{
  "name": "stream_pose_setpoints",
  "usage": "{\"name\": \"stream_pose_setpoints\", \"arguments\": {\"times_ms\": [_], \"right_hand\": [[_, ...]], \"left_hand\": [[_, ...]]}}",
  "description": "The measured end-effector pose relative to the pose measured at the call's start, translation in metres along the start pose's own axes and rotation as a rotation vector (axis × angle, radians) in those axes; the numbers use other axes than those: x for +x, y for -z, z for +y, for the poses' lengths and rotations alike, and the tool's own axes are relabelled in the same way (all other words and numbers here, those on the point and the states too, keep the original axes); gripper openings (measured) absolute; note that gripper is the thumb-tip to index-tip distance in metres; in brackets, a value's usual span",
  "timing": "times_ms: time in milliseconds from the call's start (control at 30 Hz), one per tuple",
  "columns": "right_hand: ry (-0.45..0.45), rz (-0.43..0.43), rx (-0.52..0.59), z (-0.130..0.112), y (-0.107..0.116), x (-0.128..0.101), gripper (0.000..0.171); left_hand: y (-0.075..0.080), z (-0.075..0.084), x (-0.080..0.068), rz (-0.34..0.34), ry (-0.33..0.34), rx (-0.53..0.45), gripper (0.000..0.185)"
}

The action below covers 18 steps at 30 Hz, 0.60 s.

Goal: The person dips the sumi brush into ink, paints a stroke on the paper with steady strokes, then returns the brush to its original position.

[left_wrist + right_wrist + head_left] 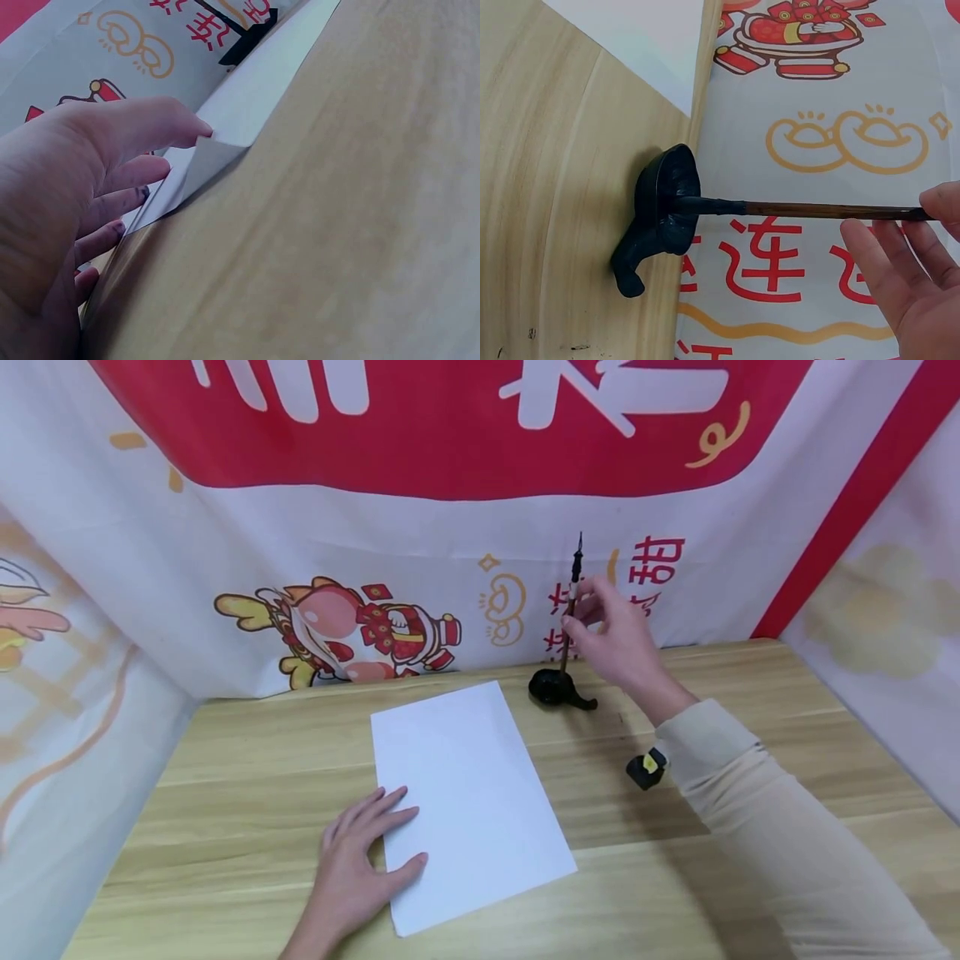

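Right hand (pixel 618 639): up near the back of the wooden table (pixel 247 752), pinching a thin brown brush (pixel 572 602) between thumb and fingertips. Fingers curled close round the stick, not spread. Brush almost straight up, hairy end down in a little black ink dish (pixel 558 687). From the right wrist view, easy to see the dark tip of the brush (pixel 802 210) sitting right inside the dish (pixel 664 202), with the fingers (pixel 907 285) high up the handle.

Left hand (pixel 360 852): flat on the near left corner of a white sheet of paper (pixel 465 793). Fingers straight and a bit spread, pressing down, gripping nothing. Up close, thumb (pixel 180 124) at the paper's edge (pixel 255 97) (corner bent up a tiny bit there).

Paper in the middle of the table, turned a little, just beside the dish but not touching it. All white, with no line or dot to be seen on it.

So, by the look of it: paper laid out and held down, brush picked up and in the ink. Not yet done: any mark on the paper.

Also there: a small black and yellow thing (pixel 647 768) by the cream sleeve (pixel 750 810), and a red and white cloth (pixel 337 527) with cartoon pictures behind.
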State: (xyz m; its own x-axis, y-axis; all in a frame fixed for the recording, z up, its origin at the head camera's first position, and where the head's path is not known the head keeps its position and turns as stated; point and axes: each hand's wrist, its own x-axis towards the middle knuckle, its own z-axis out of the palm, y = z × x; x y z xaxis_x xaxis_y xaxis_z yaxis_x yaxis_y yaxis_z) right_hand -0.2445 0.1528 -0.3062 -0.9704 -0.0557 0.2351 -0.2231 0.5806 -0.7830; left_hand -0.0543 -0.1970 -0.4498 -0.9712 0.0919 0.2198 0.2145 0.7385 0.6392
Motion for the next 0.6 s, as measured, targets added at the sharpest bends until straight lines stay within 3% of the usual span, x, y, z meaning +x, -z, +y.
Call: {"name": "stream_pose_setpoints", "arguments": {"times_ms": [267,600], "right_hand": [[-0.01,-0.004,0.043,-0.0007,-0.0009,-0.0015,0.032],[0.051,0.002,-0.016,0.0002,-0.0048,-0.0029,0.035]], "left_hand": [[-0.0002,0.0005,0.0003,0.0,0.005,-0.012,0.052],[-0.0024,-0.0021,-0.0015,0.015,-0.015,-0.01,0.052]]}}
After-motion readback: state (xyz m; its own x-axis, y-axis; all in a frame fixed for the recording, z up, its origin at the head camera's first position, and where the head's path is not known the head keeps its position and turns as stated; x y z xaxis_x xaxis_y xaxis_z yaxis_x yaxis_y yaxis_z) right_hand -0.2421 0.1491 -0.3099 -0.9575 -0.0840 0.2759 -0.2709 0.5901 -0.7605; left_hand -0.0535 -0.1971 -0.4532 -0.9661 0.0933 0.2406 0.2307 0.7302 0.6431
